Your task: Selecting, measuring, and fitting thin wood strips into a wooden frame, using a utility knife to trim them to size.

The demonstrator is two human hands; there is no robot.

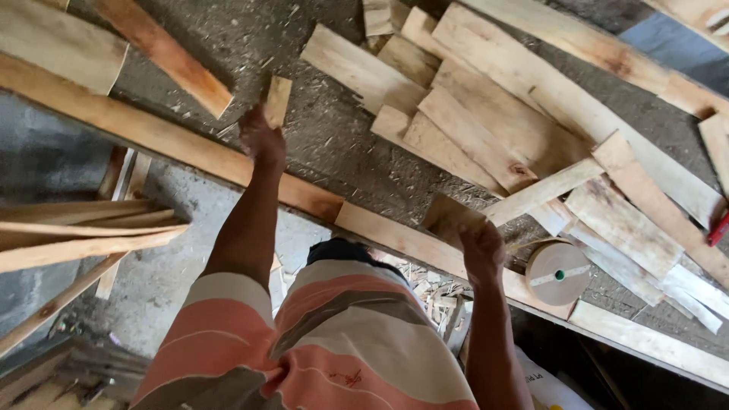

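Beyond the long plank (190,148) edging our bench, our left hand (262,140) closes on a small wood offcut (277,100). Further right along the plank, our right hand (481,250) grips a flat wood scrap (448,216), beside a tape roll (558,273). Both pieces look light, stiff and splintery; best pinched by their edges.

Both arms reach forward; left hand (262,140) and right hand (481,247) seemingly gripping.
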